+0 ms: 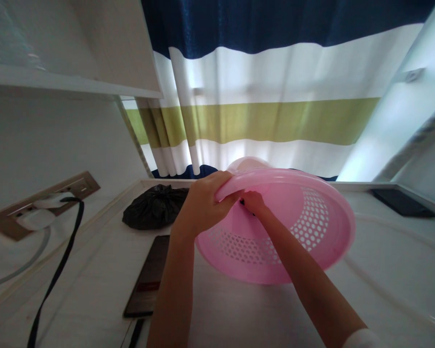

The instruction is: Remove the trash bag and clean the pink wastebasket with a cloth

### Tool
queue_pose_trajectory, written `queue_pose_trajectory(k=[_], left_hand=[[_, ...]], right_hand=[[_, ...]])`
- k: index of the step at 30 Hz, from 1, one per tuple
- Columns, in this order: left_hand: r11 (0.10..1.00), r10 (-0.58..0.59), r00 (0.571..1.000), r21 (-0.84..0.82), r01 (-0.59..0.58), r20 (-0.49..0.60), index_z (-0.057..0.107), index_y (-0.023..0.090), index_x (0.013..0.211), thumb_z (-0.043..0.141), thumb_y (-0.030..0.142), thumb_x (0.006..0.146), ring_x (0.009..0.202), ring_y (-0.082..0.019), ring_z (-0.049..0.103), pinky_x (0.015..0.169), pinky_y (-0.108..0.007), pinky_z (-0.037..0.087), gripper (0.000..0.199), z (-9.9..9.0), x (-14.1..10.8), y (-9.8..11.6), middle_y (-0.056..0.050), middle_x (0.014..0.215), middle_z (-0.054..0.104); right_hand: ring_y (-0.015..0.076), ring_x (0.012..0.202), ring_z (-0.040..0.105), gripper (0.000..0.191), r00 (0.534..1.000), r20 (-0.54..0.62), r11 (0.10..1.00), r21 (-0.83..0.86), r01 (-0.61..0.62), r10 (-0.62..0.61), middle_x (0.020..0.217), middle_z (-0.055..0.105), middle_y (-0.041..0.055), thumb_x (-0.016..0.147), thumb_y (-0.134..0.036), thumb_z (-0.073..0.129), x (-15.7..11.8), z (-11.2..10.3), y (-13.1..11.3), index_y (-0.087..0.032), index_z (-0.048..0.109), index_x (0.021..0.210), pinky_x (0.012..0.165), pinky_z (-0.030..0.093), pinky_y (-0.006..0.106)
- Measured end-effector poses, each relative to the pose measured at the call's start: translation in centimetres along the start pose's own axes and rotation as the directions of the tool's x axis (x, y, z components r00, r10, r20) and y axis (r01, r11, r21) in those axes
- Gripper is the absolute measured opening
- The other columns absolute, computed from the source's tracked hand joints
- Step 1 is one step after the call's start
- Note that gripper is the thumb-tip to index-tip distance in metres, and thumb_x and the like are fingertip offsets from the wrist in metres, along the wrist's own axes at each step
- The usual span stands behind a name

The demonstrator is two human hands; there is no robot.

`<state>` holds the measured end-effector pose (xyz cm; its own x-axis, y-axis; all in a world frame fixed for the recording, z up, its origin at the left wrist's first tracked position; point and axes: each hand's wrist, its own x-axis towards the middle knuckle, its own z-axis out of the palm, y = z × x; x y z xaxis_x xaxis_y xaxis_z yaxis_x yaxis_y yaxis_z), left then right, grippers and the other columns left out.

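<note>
A pink plastic basket [339, 222] with rows of round holes is tilted above the white tabletop, its opening facing me. My left hand [207, 203] is closed over the basket's upper left rim, thumb on the inner side. My right hand [255, 202] reaches inside the basket, near its left inner wall, with fingers closed. A small dark thing [242, 201] shows at those fingers; its kind is too small to make out. Behind the rim, a paler pink curved part [248, 163] sticks up.
On the tabletop [232, 314], a black plastic bag [154, 208] and a dark flat tablet-like device [148, 275] lie at left. A black flat object [402, 202] lies at back right. Plugged into a wall socket strip [83, 184] are chargers with a black cord [63, 263]. A striped curtain [275, 121] hangs behind.
</note>
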<state>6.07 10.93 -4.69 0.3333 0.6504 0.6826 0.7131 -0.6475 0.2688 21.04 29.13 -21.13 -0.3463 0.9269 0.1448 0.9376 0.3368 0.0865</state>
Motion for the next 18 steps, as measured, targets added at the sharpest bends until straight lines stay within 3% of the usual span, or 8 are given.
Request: queue_pose_trajectory(k=[6,18], left_hand=[[1.000,0.004,1.000,0.006,-0.004,-0.009,0.053,0.018,0.082,0.046,0.030,0.078,0.067,-0.011,0.050,0.058,-0.023,0.037,0.015,0.2,-0.1,0.0,0.000,0.074,0.056],[1.000,-0.014,1.000,0.007,0.014,-0.016,0.052,0.017,0.080,0.042,0.030,0.081,0.068,-0.012,0.048,0.061,-0.024,0.038,0.017,0.1,-0.5,0.9,-0.001,0.074,0.054]], right_hand=[[0.0187,0.088,0.055,0.030,1.000,0.010,1.000,0.011,0.014,-0.014,0.093,0.062,0.0121,0.081,-0.025,0.036,-0.2,-0.1,0.2,-0.015,0.062,0.092,0.075,0.038,0.028],[0.0185,0.085,0.057,0.024,0.989,0.114,0.995,-0.007,0.098,-0.097,0.092,0.063,0.0094,0.075,-0.026,0.045,-3.2,-3.0,-0.1,-0.018,0.063,0.090,0.073,0.041,0.027]])
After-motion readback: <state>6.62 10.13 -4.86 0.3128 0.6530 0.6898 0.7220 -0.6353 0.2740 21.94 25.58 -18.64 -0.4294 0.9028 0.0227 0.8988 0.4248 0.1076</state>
